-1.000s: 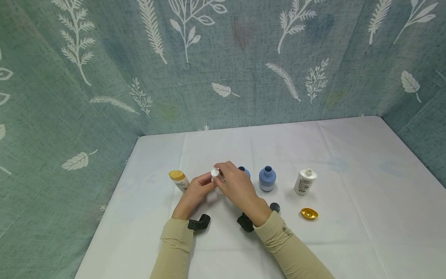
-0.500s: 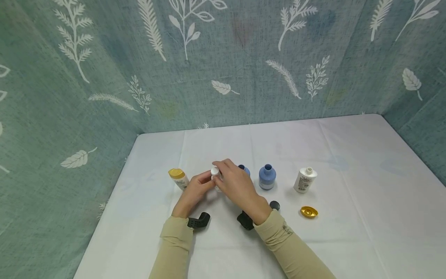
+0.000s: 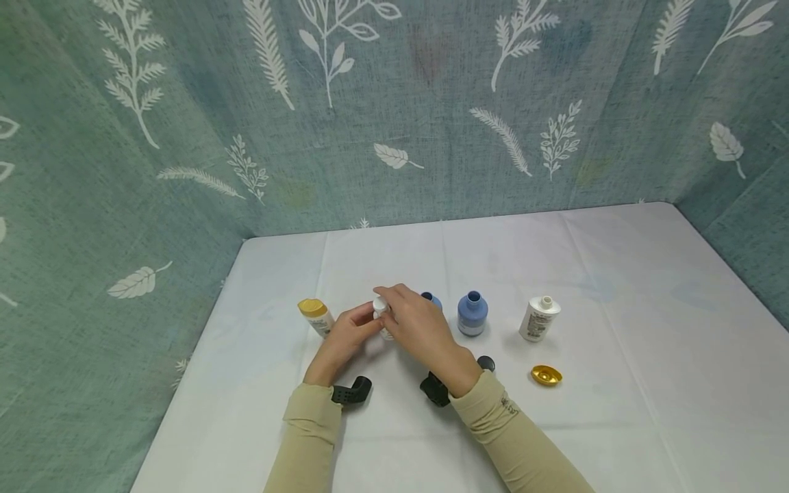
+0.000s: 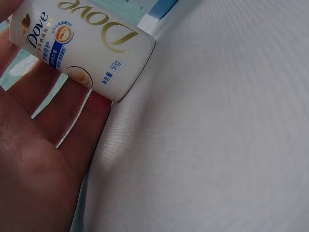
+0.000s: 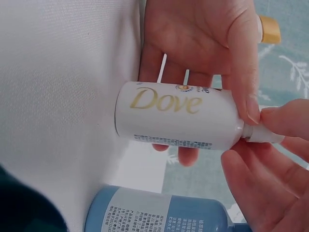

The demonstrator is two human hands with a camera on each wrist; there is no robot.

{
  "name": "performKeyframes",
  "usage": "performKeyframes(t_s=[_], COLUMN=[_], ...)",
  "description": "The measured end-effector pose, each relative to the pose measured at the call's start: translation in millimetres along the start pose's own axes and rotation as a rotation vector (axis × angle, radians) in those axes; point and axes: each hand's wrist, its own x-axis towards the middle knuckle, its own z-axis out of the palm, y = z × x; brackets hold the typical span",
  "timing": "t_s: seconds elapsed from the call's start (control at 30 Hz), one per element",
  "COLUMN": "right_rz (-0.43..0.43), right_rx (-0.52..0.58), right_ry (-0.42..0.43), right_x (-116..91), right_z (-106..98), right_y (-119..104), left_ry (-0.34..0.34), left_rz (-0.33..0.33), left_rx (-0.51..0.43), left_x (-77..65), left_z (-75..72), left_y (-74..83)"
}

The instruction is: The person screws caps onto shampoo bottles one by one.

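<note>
My left hand (image 3: 345, 339) grips a small white Dove bottle (image 5: 169, 116), which stands upright on the table with its gold lettering facing the right wrist camera. At its neck, the thumb and fingers of my right hand (image 3: 422, 332) pinch a small white cap (image 5: 265, 134). A narrow piece of neck shows between cap and bottle shoulder. From the left wrist, the bottle's lower label (image 4: 91, 48) is visible, with left fingers curled behind it. Left of the hands stands a white bottle with a yellow cap (image 3: 314, 309).
An uncapped blue bottle (image 3: 472, 316) stands right of my right hand; another blue bottle (image 3: 435, 300) is partly hidden behind it. Farther right is an uncapped white bottle (image 3: 539, 320). A gold cap (image 3: 546, 375) and a dark round cap (image 3: 485, 363) lie nearer.
My right fingers shift slightly around the white cap, covering more of its top. The bottle and left hand stay in place.
</note>
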Motion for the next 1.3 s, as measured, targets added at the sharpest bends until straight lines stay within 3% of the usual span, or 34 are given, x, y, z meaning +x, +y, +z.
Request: performKeyframes(t_s=[0.8,1.07,1.3], right_rz=[0.026,0.043,0.037], right_rx=[-0.036,-0.002,0.014], right_ry=[-0.03,-0.04,-0.047], right_x=[-0.1,1.4,2.2], right_z=[-4.8,-17.1,-15.7], right_y=[-5.3,-5.7,-3.7], left_ry=[-0.078,-0.094,-0.07], left_rz=[0.031,0.03,0.015], left_rx=[-0.08,-0.028,-0.006], left_x=[0.1,-9.5,-11.2], left_z=[-2.1,-0.1,1.0], left_y=[-0.9,26.5,29.4])
